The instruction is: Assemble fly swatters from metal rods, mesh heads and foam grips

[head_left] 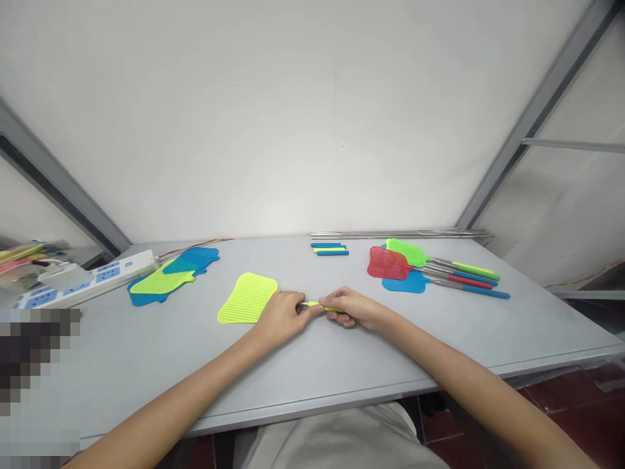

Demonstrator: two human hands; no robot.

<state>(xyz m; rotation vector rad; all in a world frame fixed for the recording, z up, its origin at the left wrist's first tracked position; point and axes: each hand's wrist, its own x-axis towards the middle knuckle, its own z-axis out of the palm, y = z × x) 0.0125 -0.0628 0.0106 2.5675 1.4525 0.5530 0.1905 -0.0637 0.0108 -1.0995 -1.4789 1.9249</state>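
Note:
A yellow-green fly swatter lies in front of me, its mesh head to the left. My left hand is closed around its neck and metal rod, hiding where head and rod meet. Fingers of my right hand are wrapped round the yellow-green handle at the rod's right end. A short bit of bare metal shows between the two hands. Most of the handle is covered by my right fingers.
Loose blue and yellow-green swatter heads lie left, beside a white power strip. Several handle grips sit at the back middle, near long metal rods. Several swatters, one with a red head, are piled right.

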